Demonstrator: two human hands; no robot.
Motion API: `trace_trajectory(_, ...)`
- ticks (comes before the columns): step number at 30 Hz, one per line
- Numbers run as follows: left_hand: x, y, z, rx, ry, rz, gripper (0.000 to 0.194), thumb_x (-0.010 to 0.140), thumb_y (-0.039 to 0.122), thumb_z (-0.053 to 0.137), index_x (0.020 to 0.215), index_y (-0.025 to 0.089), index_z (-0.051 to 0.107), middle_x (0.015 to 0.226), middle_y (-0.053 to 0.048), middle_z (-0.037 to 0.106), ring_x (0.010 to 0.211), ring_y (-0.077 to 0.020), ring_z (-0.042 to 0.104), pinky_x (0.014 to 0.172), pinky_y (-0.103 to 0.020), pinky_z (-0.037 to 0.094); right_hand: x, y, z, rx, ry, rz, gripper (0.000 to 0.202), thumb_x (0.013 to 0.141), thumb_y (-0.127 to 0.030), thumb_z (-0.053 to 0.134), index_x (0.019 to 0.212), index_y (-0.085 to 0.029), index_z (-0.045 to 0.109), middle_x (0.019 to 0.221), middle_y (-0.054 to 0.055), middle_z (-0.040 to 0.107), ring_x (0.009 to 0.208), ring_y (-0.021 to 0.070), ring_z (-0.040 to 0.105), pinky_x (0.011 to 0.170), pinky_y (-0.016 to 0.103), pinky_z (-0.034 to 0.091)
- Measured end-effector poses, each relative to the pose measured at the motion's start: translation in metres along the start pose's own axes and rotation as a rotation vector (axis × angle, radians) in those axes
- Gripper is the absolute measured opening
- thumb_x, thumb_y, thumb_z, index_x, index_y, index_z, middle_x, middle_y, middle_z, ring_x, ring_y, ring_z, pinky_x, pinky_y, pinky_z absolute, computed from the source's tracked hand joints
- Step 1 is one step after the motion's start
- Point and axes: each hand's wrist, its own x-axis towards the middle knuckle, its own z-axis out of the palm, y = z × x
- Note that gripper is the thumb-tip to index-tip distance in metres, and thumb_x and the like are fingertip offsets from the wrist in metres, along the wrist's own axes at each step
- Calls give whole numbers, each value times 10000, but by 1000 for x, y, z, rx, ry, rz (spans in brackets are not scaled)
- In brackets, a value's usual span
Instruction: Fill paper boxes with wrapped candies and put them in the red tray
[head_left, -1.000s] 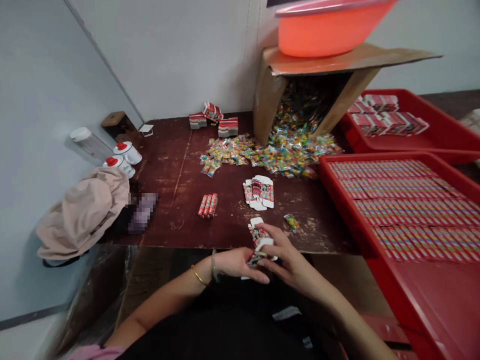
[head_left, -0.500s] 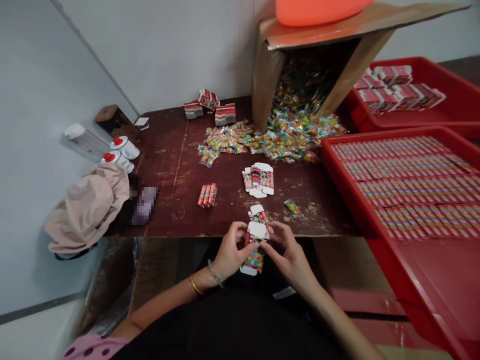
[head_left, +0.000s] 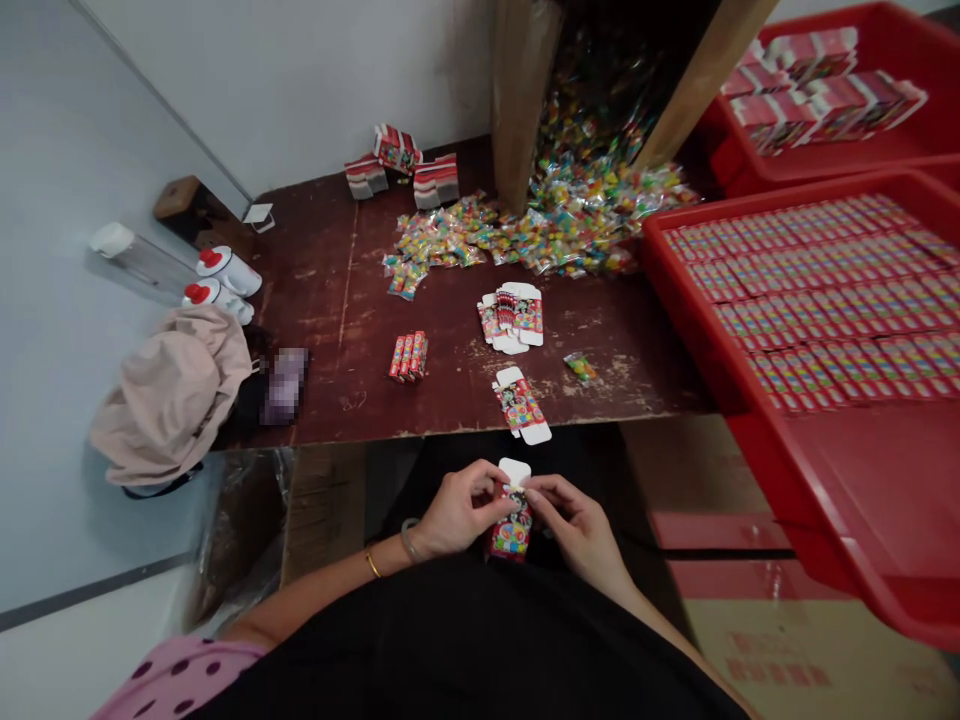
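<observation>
Between my two hands, just off the table's front edge, is a small red candy box [head_left: 511, 530] with a white flap standing up at its top. My left hand [head_left: 461, 510] pinches its upper left side, thumb across the front. On the right side, the fingers of my right hand [head_left: 574, 520] close on the box near the flap. A flattened candy box [head_left: 523, 407] lies at the table edge beyond my hands. Behind it sits a pile of flat boxes [head_left: 512, 317]. One wrapped candy packet [head_left: 580, 367] lies to the right, and three filled-looking boxes [head_left: 408, 357] stand together to the left.
Candy packets [head_left: 555, 230] spill from a cardboard carton [head_left: 517, 110] at the back. A red tray [head_left: 840, 450] with rows of small boxes is on the right, another red tray [head_left: 885, 140] behind it. Bundled boxes [head_left: 435, 182], white bottles [head_left: 229, 272] and a beige cloth [head_left: 169, 390] are leftward.
The box in my hands has come nearer my body and now looks closed at its lower end. My view has tilted downward. The flattened box by the edge is now uncovered.
</observation>
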Motion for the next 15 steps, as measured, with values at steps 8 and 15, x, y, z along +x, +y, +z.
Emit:
trace_trajectory(8, 5, -8, 4, -376, 79, -178, 320, 671, 273, 672, 958, 184, 563, 708, 31, 565, 619, -91, 483, 603, -206, 358, -4, 8, 3, 50, -135, -1, 376, 853, -533, 513, 946, -204, 670, 784, 30, 631, 617, 148, 595, 587, 279, 525)
trace_trajectory(15, 6, -23, 5, -719, -485, -520, 404, 642, 345, 606, 965, 102, 618, 853, -119, 674, 712, -203, 623, 689, -320, 440, 27, -3, -9, 236, -530, 376, 422, 700, -375, 726, 1058, -173, 631, 746, -6, 659, 431, 52, 512, 421, 174, 436)
